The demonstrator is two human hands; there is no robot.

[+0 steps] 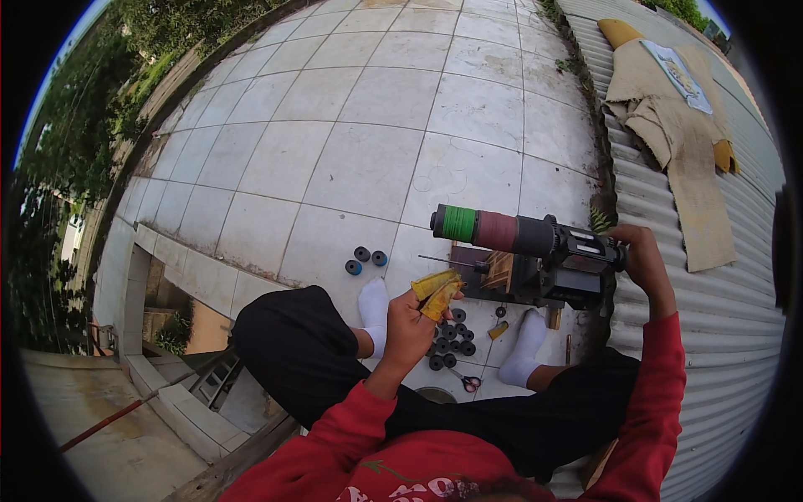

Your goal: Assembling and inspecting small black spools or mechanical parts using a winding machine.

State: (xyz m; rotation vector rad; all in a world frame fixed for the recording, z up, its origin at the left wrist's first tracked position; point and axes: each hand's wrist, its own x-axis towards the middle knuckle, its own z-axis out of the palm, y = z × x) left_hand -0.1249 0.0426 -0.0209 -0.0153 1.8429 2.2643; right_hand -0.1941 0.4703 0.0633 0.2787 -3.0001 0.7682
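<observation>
Yellow strip (pixel 439 300) in my left grip, right hand (pixel 640 253) at the winder (pixel 573 286).
The winder is near the right edge of the tiled floor (pixel 335 151), green thread (pixel 459 223) and dark red thread (pixel 497 230) around its shaft. My left hand (pixel 406 322) clasps the folded strip just before it; my right fingers are partly hidden at its right end, so I cannot tell whether they grasp. I judge this a handling step at the winder; the next move seems to call for steadying it while controlling the strip.
</observation>
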